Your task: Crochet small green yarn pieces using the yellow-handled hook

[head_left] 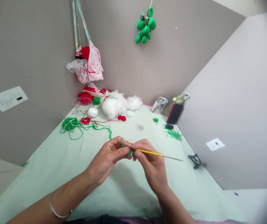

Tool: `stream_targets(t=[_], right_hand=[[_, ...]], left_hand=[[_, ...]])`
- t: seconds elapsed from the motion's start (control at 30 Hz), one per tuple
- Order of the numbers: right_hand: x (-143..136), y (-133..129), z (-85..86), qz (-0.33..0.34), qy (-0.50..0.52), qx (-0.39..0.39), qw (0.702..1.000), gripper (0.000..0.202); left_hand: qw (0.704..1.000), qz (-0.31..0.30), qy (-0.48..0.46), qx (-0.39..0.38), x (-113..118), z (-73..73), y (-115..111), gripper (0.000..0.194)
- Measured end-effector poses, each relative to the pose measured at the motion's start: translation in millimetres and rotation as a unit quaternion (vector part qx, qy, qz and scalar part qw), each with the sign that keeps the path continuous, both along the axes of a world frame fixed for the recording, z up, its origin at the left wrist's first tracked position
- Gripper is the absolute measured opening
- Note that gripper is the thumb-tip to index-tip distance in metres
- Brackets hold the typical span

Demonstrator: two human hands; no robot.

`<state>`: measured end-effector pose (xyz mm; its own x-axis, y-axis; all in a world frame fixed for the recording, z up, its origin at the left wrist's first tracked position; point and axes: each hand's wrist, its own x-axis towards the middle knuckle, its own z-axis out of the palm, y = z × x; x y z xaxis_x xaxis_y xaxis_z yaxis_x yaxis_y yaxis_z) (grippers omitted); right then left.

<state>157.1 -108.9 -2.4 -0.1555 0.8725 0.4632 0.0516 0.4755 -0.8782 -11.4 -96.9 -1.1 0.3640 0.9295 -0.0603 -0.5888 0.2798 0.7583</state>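
Observation:
Between my fingertips is a small piece of green crochet work (130,152), mostly covered by the fingers. My left hand (111,157) pinches it, with a strand of green yarn (121,141) looped over the index finger. That strand seems to run back toward a green yarn tangle (70,124) on the left. My right hand (150,165) is closed on a yellow-handled crochet hook (149,152). One thin metal end of the hook points right, over the cloth; its other end is hidden among the fingers at the green work.
White stuffing (114,105) lies at the back, near a clear plastic tub (82,105) and a white yarn ball (92,112). To the right are a phone (175,114), a clear cup (159,105) and green yarn scraps (174,134). Green crocheted pieces (145,29) hang above.

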Motion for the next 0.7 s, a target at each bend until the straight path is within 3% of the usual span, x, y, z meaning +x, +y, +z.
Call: stream_targets(t=[0.13,0.27,0.47,0.6,0.7], right_hand=[[17,56,19.8,0.032,-0.156,-0.025,0.987,0.031],[7,142,34.6,0.012,-0.239,0.011,0.971,0.03],[-91,271,43.0,0.043,-0.334,0.032,0.941,0.029],[-163,347,34.6,0.019,-0.402,0.008,0.915,0.027],[-203,391,23.5,-0.013,-0.451,-0.001,0.893,0.038]], left_hand=[[0.996,0.051,-0.023,-0.066,-15,-2.5,25,0.025],[0.991,0.069,-0.058,-0.104,-25,-11.3,40,0.032],[0.984,0.073,-0.095,-0.128,-31,-25.0,43,0.031],[0.976,0.115,-0.125,-0.132,-35,-30.2,47,0.029],[0.967,0.155,-0.141,-0.143,-38,-32.4,53,0.033]])
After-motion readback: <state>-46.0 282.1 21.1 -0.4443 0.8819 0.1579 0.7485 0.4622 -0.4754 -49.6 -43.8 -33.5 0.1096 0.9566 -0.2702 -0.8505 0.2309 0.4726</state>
